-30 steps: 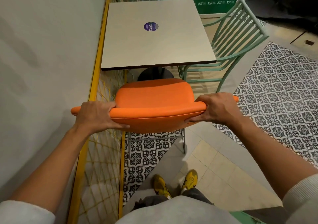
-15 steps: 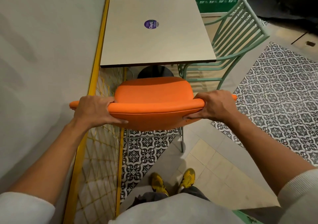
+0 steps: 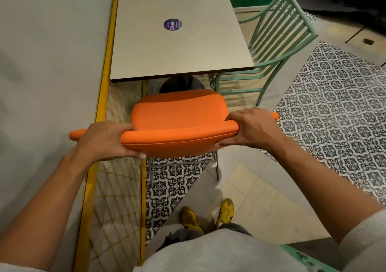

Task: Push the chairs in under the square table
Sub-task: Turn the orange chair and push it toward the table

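Note:
An orange chair stands in front of me, its seat just short of the near edge of the square beige table. My left hand grips the left end of its backrest. My right hand grips the right end. A purple round sticker sits on the tabletop. A green metal chair stands at the table's right side, its seat partly under the tabletop.
A pale wall with a yellow rail and yellow wire mesh runs along the left, close to the orange chair. Patterned tile floor lies to the right. My yellow shoes stand behind the chair.
The orange chair has slid a little forward toward the table, with both hands keeping their grip on the backrest. The gap between seat and table edge has narrowed slightly.

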A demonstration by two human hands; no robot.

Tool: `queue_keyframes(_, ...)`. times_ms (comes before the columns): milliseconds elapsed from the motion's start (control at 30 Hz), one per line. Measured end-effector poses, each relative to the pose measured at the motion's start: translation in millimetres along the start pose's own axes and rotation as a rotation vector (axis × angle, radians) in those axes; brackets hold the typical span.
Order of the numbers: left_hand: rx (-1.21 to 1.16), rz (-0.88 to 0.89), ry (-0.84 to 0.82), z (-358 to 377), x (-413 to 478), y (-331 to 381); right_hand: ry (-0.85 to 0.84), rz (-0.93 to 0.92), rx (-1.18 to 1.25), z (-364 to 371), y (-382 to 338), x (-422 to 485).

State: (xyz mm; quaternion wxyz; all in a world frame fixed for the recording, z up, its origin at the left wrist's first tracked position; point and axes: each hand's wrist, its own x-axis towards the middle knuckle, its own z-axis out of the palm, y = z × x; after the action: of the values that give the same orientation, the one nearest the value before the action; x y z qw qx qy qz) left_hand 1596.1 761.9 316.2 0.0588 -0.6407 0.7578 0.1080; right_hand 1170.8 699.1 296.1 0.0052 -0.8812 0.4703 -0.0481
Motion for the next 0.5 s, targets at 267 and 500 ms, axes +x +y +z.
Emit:
queue_keyframes(267,-0.052,0.133,-0.060,-5.1,24.7,89.8,-0.038,-0.018,0.054,-2.8,22.1,-9.1)
queue_keyframes(500,-0.154,0.405,-0.013,-6.4,95.9,250.5,-0.014,0.170,0.182,3.8,89.2,-52.7)
